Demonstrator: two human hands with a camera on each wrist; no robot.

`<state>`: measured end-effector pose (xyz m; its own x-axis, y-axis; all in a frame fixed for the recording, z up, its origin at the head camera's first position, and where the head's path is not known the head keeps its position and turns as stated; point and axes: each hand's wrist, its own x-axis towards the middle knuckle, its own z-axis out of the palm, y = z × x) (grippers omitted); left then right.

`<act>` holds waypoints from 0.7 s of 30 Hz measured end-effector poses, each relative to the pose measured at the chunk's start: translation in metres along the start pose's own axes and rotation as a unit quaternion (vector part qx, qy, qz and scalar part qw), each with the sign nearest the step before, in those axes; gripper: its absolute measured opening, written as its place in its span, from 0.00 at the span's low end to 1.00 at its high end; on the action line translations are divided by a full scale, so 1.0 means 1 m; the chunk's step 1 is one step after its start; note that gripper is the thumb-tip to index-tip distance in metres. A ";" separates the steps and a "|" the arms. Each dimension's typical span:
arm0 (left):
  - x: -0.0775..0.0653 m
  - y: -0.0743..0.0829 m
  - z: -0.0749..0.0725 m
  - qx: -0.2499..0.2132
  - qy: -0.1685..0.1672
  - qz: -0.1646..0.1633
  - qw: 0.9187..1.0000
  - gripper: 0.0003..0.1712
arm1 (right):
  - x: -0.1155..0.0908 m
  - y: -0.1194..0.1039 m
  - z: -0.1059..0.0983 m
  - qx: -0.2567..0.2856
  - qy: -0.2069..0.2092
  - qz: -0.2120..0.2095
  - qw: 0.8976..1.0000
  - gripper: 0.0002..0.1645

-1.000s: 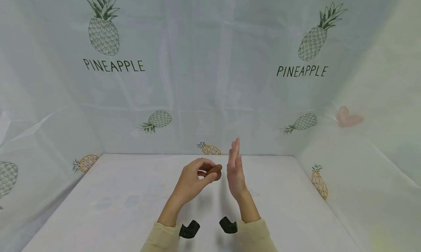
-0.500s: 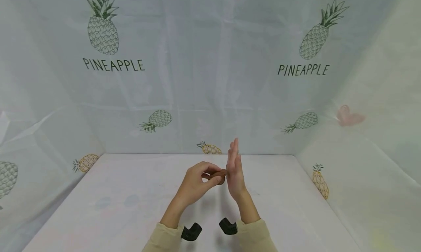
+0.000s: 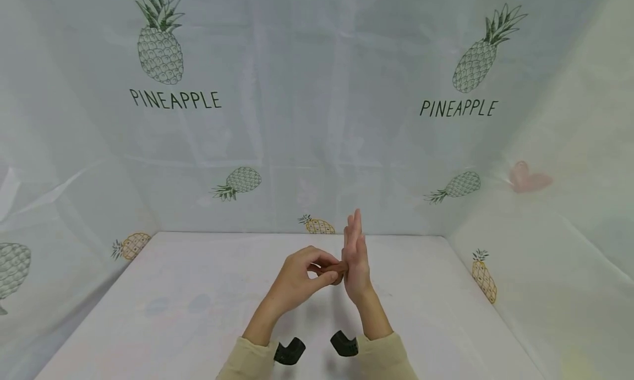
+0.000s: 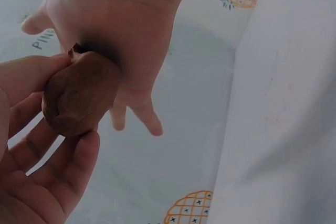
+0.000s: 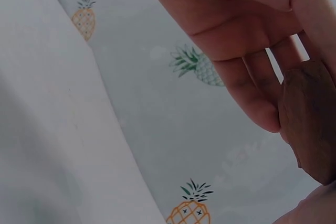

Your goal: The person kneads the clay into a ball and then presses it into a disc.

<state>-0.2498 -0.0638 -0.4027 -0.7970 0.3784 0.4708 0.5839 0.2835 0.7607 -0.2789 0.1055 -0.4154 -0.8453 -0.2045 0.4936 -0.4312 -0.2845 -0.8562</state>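
Above the counter [image 3: 198, 292], the left hand [image 3: 297, 281], pinching a brown lump [image 3: 333, 270], has brought it against the flat, spread right hand [image 3: 355, 259], so pressing begins

The brown lump [image 4: 79, 98] I pinch in my left grip [image 3: 297, 278] is smooth, rounded, egg-like; its far end presses against my upright right palm [image 3: 355, 259], above the desk.
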 end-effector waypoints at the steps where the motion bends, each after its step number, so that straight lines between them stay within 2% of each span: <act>1: 0.000 0.000 0.000 0.002 -0.003 0.001 1.000 0.12 | 0.000 0.000 0.000 0.000 0.001 0.000 1.000 0.43; 5: 0.000 0.000 0.002 0.003 -0.008 0.001 1.000 0.12 | 0.000 -0.001 0.001 0.000 0.004 -0.001 1.000 0.42; 10: 0.000 -0.001 0.007 0.002 0.008 0.015 1.000 0.12 | -0.001 -0.002 0.003 0.011 0.015 -0.005 1.000 0.42; 16: 0.001 0.000 0.017 -0.008 0.056 0.025 0.998 0.04 | -0.002 -0.005 0.007 0.027 0.031 -0.017 0.999 0.41; 21: 0.001 0.000 0.025 0.006 0.111 0.018 0.994 0.05 | -0.002 -0.005 0.012 0.032 0.039 -0.020 0.999 0.41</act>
<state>-0.2464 -0.0414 -0.4134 -0.7895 0.1856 0.5849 0.6130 0.2838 0.7374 -0.2710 0.0959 -0.4106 -0.8502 -0.1196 0.5126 -0.4467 -0.3512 -0.8229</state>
